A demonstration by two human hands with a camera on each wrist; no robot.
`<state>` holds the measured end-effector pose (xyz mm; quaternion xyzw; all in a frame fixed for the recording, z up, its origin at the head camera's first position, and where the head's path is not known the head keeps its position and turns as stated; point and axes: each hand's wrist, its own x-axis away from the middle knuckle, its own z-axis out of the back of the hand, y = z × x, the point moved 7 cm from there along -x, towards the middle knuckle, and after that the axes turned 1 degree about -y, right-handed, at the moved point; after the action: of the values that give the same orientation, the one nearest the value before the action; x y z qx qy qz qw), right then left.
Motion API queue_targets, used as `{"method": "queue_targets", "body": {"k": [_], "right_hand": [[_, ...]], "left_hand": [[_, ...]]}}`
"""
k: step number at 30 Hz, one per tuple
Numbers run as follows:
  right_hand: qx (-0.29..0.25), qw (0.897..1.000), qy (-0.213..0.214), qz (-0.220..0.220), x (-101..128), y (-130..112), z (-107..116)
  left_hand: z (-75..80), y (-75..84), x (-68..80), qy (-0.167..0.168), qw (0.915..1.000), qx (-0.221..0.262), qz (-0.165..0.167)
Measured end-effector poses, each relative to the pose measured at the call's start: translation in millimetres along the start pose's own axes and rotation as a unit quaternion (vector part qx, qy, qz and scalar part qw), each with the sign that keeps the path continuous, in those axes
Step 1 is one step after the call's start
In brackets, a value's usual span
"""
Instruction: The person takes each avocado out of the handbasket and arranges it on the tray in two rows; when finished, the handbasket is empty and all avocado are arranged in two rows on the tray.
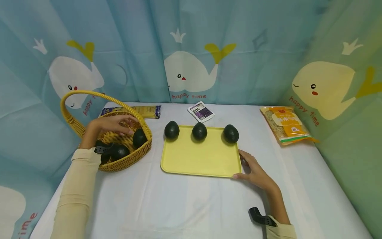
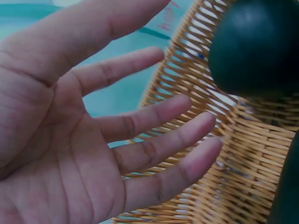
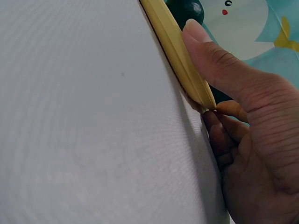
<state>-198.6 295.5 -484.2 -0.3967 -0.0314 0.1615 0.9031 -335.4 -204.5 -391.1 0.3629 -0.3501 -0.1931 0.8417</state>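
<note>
A yellow tray (image 1: pixel 200 156) lies mid-table with three dark green avocados along its far edge (image 1: pixel 171 130) (image 1: pixel 199 131) (image 1: pixel 231 133). My right hand (image 1: pixel 250 168) holds the tray's near right corner; in the right wrist view the thumb (image 3: pixel 210 51) lies along the tray's rim (image 3: pixel 173 42) and the fingers curl under the corner. A woven basket (image 1: pixel 140 152) with a handle stands at the left and holds two more avocados (image 1: pixel 139 137) (image 1: pixel 119 152). My left hand (image 1: pixel 119 124) hovers inside it with spread fingers (image 2: pixel 154 149), empty, close to an avocado (image 2: pixel 254 44).
The table has a white cloth (image 1: pixel 179 205). At the back lie a yellow packet (image 1: pixel 147 111) and a small white-and-purple packet (image 1: pixel 201 112). An orange noodle bag (image 1: pixel 285 125) lies at the right. Whale-print curtains close in the back and sides.
</note>
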Motion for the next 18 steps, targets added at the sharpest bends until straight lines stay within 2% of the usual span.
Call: {"method": "queue_targets", "body": {"k": [3, 7, 18], "right_hand": [[0.004, 1.0, -0.002, -0.003, 0.1, 0.4, 0.8], [0.003, 1.0, -0.002, -0.004, 0.3, -0.3, 0.1], [0.003, 1.0, -0.003, -0.006, -0.1, 3.7, -0.7]], "left_hand": [[-3.7, -5.7, -8.4, -0.033, 0.9992, 0.024, 0.003], [-7.3, -15.5, -14.9, -0.052, 0.9964, 0.066, 0.015], [-12.4, -33.5, -27.1, -0.063, 0.9906, 0.12, 0.019]]}}
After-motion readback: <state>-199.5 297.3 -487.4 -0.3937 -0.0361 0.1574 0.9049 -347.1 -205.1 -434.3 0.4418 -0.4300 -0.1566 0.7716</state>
